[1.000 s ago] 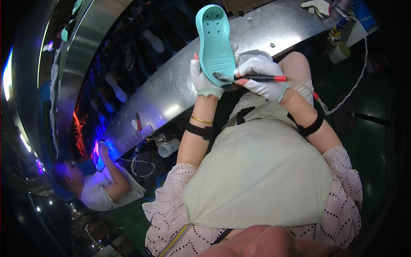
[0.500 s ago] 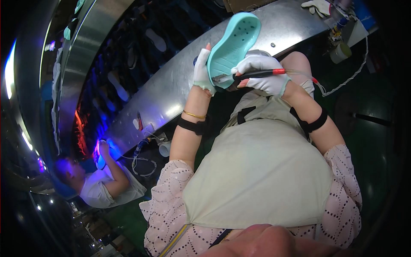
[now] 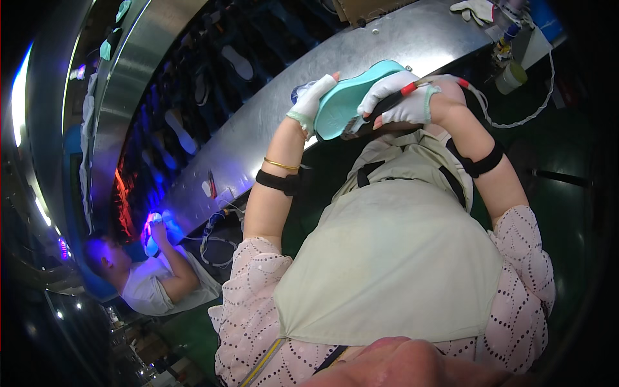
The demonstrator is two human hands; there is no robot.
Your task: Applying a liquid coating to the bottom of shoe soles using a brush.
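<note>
A turquoise shoe sole [image 3: 345, 102] with raised edges is held tilted over the near edge of the metal bench. Around its left side is my left hand [image 3: 314, 102], in a white fingertip-free glove, gripping the rim. My right hand [image 3: 403, 102], gloved the same way, is closed on a brush [image 3: 389, 101] with a black handle and a red rear part. The brush's bristles meet the sole's lower rim near the heel end. A thin hose [image 3: 488, 115] runs from the rear of the brush to the right. My right hand hides part of the sole.
The long metal bench [image 3: 258, 138] runs from lower left to upper right. Behind it, shoe parts [image 3: 237, 62] stand in a dark row. Gloves [image 3: 474, 11] and a pale cup [image 3: 511, 78] are at upper right. A co-worker [image 3: 161, 271] sits at left under blue light.
The sole has turned from nearly upright to a flatter tilt, its toe end dropping right. My right hand has moved up slightly, with the brush now angled more steeply along the rim.
</note>
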